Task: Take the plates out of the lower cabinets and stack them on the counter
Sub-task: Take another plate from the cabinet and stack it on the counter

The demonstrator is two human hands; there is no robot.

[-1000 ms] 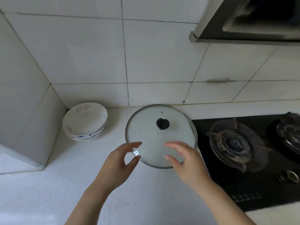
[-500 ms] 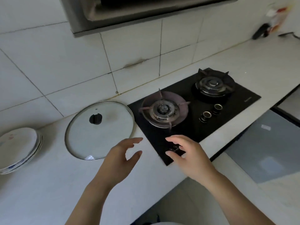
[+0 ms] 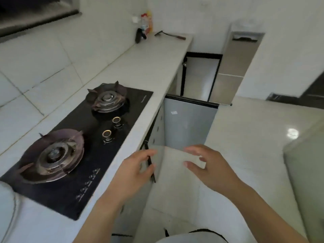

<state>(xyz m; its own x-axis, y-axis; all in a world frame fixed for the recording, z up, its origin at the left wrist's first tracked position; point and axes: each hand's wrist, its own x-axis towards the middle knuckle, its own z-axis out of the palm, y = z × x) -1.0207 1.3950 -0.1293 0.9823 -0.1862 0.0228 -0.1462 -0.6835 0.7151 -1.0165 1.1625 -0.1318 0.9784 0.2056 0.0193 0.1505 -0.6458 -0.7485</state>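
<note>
Hovering left hand [image 3: 134, 174]; hob lettering [image 3: 88, 184] illegible.

This is a kitchen in a home. A black stove [image 3: 98, 172] with two burners [image 3: 107, 100] sits in a long white bench [image 3: 149, 64] by a tiled wall [image 3: 52, 67]. A cupboard door [image 3: 185, 123] stands open below.

No lettering is coming through legibly: white marks [image 3: 88, 185] are running along the hob's [image 3: 87, 163] front and right edges, and a small label [image 3: 174, 112] is sitting on the cabinet door [image 3: 185, 130], all blurred
</note>
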